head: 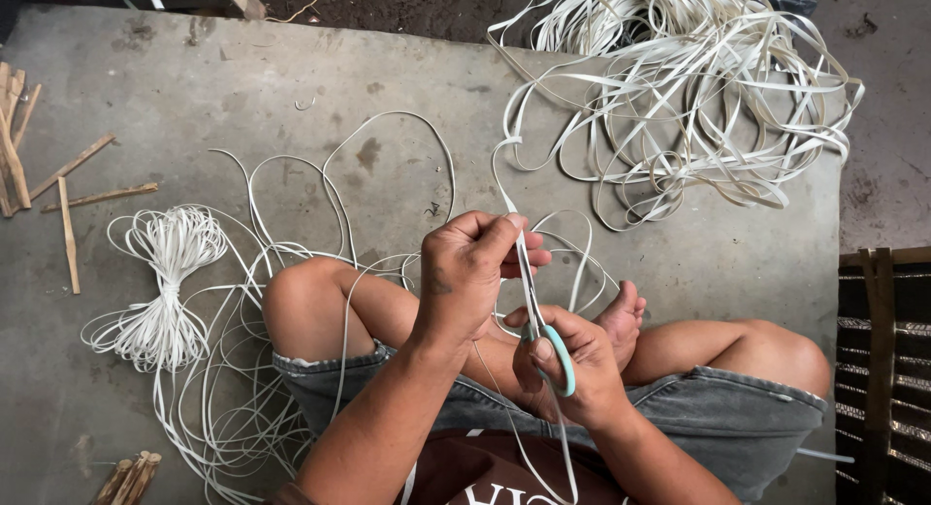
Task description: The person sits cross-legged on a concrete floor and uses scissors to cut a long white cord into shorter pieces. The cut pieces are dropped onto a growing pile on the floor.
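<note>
while the left hand [470, 272] pinches a strip [499, 180], scissors [543, 335] cut.

Grey concrete slab [242, 78], bare dirt ground [388, 6] beyond, daylight, scattered wood sticks [68, 175]

The scissors [546, 335] show only a teal handle loop and thin blades; the rest of the handle is buried inside the right hand [572, 369], whose palm is turned away. The white strip [521, 248] vanishes between the fingertips of the left hand [470, 272], so its end cannot be seen. Far left of that hand, wooden sticks [15, 146] are cut by the frame edge. Beyond the right hand, the dark woven panel [887, 369] runs off the right edge.
</note>
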